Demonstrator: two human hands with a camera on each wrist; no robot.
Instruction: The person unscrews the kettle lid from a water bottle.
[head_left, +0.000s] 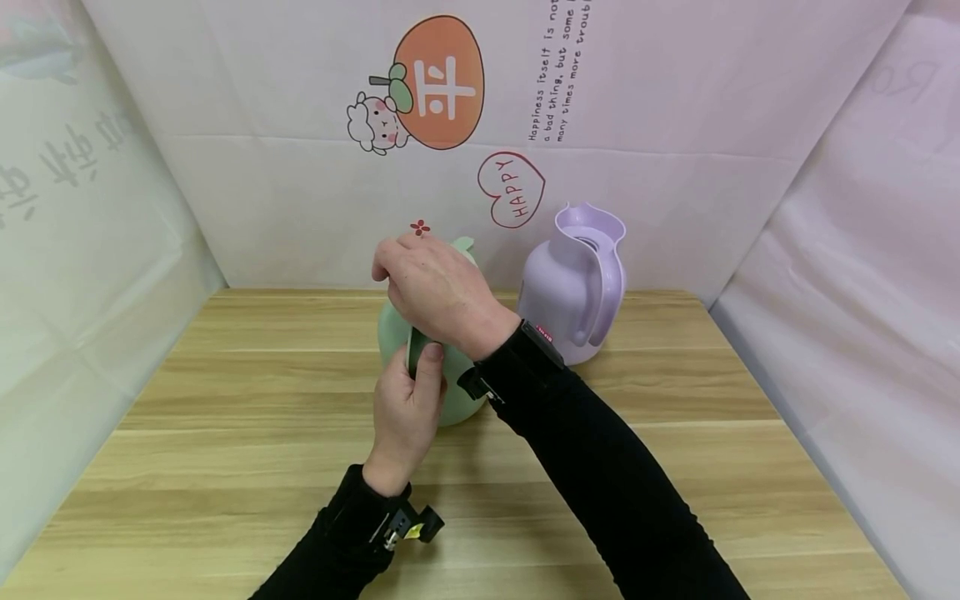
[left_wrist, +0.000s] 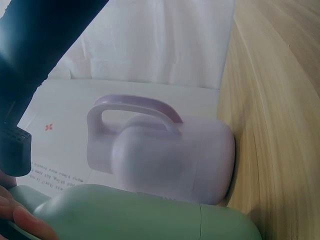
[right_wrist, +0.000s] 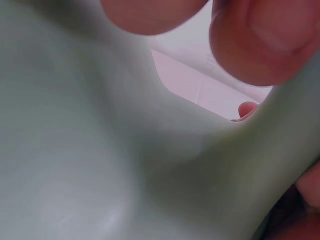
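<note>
A pale green vacuum jug (head_left: 462, 400) stands on the table in front of me, partly covered by both hands. My left hand (head_left: 408, 408) grips its handle, with the thumb lying along it. Over the jug's top is my right hand (head_left: 442, 287), back upward and fingers bent down. Close up in the right wrist view, two fingertips (right_wrist: 260, 45) hang at the jug's rim; whether they pinch anything in the mouth is hidden. A lilac vacuum jug (head_left: 558, 287) stands upright just right of the green one, its spout and handle visible and no hand on it.
The wood-grain table (head_left: 262, 400) carries both jugs near its back edge. Behind it hangs a white printed cloth (head_left: 300, 208), and white cloth also closes off both sides. My right forearm (head_left: 600, 450) crosses in front of the lilac jug's base.
</note>
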